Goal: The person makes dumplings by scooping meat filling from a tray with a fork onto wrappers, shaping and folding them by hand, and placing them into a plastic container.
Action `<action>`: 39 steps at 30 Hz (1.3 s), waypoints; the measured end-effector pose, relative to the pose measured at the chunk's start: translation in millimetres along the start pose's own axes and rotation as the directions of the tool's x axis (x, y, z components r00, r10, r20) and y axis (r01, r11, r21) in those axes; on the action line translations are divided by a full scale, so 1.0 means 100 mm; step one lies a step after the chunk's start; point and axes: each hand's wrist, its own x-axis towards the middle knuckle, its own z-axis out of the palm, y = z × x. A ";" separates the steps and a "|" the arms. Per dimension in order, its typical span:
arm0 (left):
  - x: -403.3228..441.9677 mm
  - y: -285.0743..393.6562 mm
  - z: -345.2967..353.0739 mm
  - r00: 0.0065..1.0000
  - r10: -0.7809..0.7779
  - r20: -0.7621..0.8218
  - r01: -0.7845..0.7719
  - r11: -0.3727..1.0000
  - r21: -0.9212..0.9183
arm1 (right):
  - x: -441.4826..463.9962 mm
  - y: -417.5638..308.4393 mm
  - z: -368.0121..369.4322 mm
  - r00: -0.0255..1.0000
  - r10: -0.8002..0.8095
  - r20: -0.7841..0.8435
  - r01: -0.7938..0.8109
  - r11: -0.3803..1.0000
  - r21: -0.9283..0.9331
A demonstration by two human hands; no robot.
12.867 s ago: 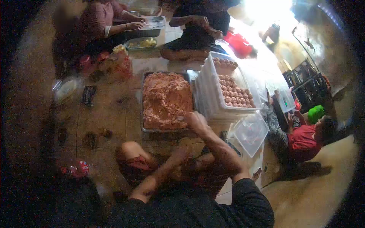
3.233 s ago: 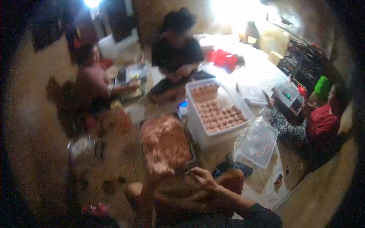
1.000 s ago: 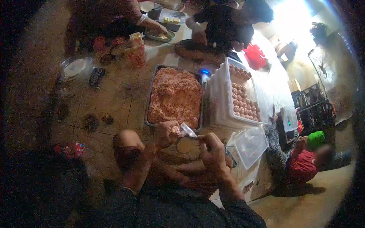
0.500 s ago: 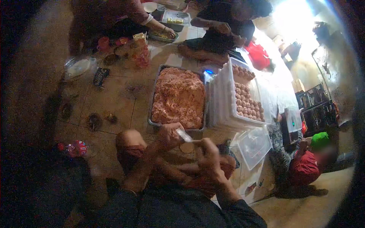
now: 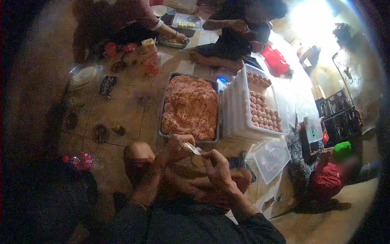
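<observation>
My left hand [image 5: 180,145] is closed, fingers curled, just in front of the near edge of a metal tray [image 5: 160,122]. It grips a small, shiny, whitish strip [image 5: 192,149], too small and blurred to name. My right hand [image 5: 218,166] is closed in a pinch at the strip's lower right end. The tray holds a large mound of pink minced meat [image 5: 190,105], its surface rough. To its right stand stacked clear plastic boxes [image 5: 235,114]; rows of meatballs [image 5: 262,107] fill much of the top one.
A clear lid [image 5: 271,160] lies on the tiled floor at right. A bottle with a red label [image 5: 83,161] lies left, near a dark packet [image 5: 107,85]. Co-workers sit around: a person's hand [image 5: 178,37] is over a dish, and another in red [image 5: 325,181] sits right.
My right hand has shifted slightly left and up, closer to my left hand. The whitish strip shows smaller and at a different tilt. The tray and boxes stay in place.
</observation>
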 end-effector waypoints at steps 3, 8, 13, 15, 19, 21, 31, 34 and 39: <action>0.09 0.13 -0.13 0.905 -0.373 0.204 0.403 0.906 -0.130 | 0.02 -0.15 -0.16 0.997 0.040 -0.059 -0.035 0.996 0.085; 0.01 0.09 0.06 0.976 -0.092 0.197 0.169 0.891 -0.422 | 0.04 -0.13 -0.17 0.986 -0.050 -0.159 0.058 0.997 0.049; 0.07 0.34 -0.05 0.939 -0.245 0.240 0.339 0.767 -0.545 | -0.03 -0.03 -0.13 0.981 0.010 -0.192 -0.002 0.999 0.041; 0.04 0.33 -0.05 0.930 -0.125 0.347 0.367 0.412 -0.834 | -0.07 -0.10 -0.14 0.966 0.087 -0.243 -0.068 0.994 0.083; 0.01 0.36 0.03 0.922 -0.310 0.233 0.326 0.945 -0.034 | -0.07 0.10 -0.09 0.996 -0.067 -0.053 0.064 0.996 -0.055; 0.02 0.32 0.04 0.860 -0.473 0.195 0.485 0.874 -0.018 | -0.07 0.09 -0.12 0.979 0.011 -0.204 0.004 0.997 0.071; -0.04 0.18 0.09 0.891 -0.420 0.175 0.440 0.892 -0.102 | -0.12 0.18 0.04 0.997 0.068 -0.045 -0.058 0.978 0.200; -0.06 0.09 0.07 0.906 -0.311 0.286 0.386 0.884 -0.263 | -0.10 -0.02 -0.07 0.972 0.173 -0.161 -0.132 0.962 0.240; -0.19 -0.69 0.28 0.918 -0.243 0.312 0.316 0.925 -0.209 | -0.07 0.16 0.01 0.997 0.013 -0.081 0.000 0.986 0.166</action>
